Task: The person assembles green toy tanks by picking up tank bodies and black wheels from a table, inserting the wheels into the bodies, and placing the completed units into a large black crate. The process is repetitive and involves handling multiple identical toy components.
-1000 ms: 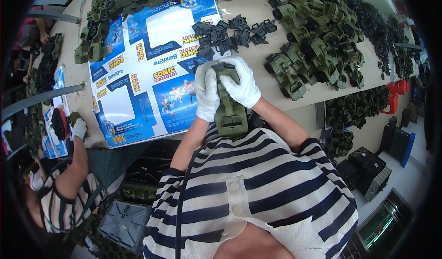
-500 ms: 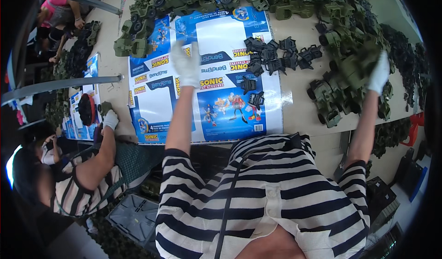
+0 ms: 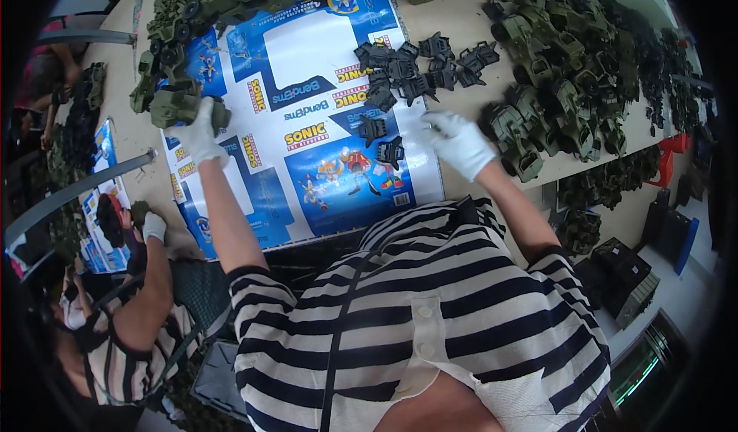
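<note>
My left hand (image 3: pixel 201 134), in a white glove, grips a green plastic toy vehicle (image 3: pixel 175 108) over the left side of a printed blue-and-white sheet (image 3: pixel 265 155). Past it, more green toy vehicles (image 3: pixel 184 17) stand along the sheet's left and far edges. My right hand (image 3: pixel 461 146), also gloved, hovers by the sheet's right edge with its fingers curled together. Whether anything small is between those fingertips I cannot make out. Just beyond it lies a cluster of black plastic parts (image 3: pixel 403 67), with a couple of loose ones (image 3: pixel 374 128) nearer me.
Piled green toy vehicles (image 3: pixel 538 55) cover the table's right side, with darker parts (image 3: pixel 615 32) behind them. A grey metal bar (image 3: pixel 84 182) crosses at the left, where a co-worker in a striped top (image 3: pixel 146 340) sits. Dark crates (image 3: pixel 619 278) and a red object (image 3: pixel 670 159) stand at the right.
My left hand has moved left and now has a green toy vehicle in it. My right hand has left the right-hand pile and come in toward the black parts. The view has shifted.
</note>
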{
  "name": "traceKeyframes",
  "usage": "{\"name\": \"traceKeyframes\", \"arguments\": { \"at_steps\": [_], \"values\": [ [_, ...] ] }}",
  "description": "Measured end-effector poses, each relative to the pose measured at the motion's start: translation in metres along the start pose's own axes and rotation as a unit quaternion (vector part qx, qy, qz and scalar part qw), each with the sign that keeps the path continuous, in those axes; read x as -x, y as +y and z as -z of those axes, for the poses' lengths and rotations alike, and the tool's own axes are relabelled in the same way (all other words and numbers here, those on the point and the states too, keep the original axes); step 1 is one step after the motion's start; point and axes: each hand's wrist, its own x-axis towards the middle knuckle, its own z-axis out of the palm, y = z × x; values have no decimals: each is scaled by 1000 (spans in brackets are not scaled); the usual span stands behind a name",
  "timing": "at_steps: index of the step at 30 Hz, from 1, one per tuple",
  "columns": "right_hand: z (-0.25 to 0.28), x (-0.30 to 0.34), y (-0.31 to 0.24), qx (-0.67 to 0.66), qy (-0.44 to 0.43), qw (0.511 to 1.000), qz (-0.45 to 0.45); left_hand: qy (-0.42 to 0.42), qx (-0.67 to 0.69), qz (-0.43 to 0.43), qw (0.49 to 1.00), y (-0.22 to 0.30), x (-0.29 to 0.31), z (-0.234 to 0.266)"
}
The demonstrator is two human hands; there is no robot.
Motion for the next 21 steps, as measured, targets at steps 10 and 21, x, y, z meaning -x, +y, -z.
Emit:
{"name": "traceKeyframes", "arguments": {
  "at_steps": [10,21],
  "values": [
    [-55,-2,-4,31,-146,988,-36,-365,-49,67,927,-64,236,15],
    [1,34,-2,63,-133,971,-188,-282,-186,-89,937,-69,283,-16]
  ]
}}
